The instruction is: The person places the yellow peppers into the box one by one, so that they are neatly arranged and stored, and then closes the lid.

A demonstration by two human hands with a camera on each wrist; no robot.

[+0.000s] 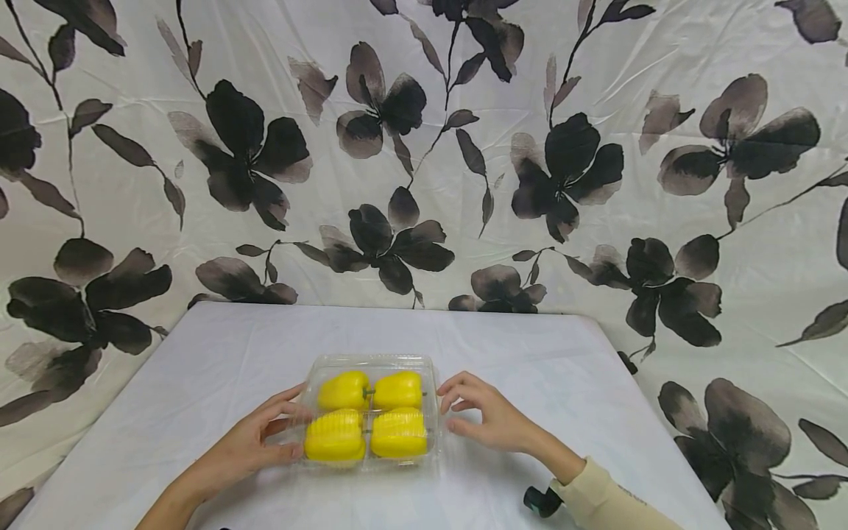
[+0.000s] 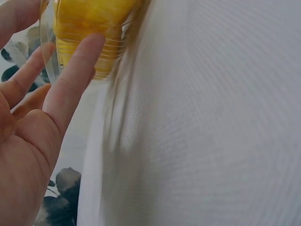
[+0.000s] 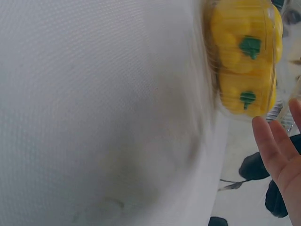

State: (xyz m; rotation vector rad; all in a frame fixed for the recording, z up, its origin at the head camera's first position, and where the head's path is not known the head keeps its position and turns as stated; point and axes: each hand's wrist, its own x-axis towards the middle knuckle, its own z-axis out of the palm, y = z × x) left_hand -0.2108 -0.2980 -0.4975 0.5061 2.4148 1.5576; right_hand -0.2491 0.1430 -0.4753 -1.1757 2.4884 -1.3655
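Observation:
A clear plastic container point(image 1: 432, 434) holding several yellow bell peppers point(image 1: 400, 434) with green stems sits on the white-covered table. At its left side is my left hand point(image 1: 255, 439), thumb near the front corner and fingers along the side wall. In the left wrist view, a nearly straight thumb point(image 2: 77, 77) rests against the ribbed plastic. My right hand point(image 1: 489, 412) hovers beside the container's right side, fingers loosely bent and holding nothing. From the right wrist view, its fingertips point(image 3: 260, 123) are close to the container, where two green stems point(image 3: 250, 45) show through the plastic.
White cloth covers the table point(image 1: 530, 353), whose far edge meets a hanging curtain point(image 1: 464, 191) with dark flowers. A small black object point(image 1: 543, 502) shows by the right sleeve point(image 1: 606, 497) near the front.

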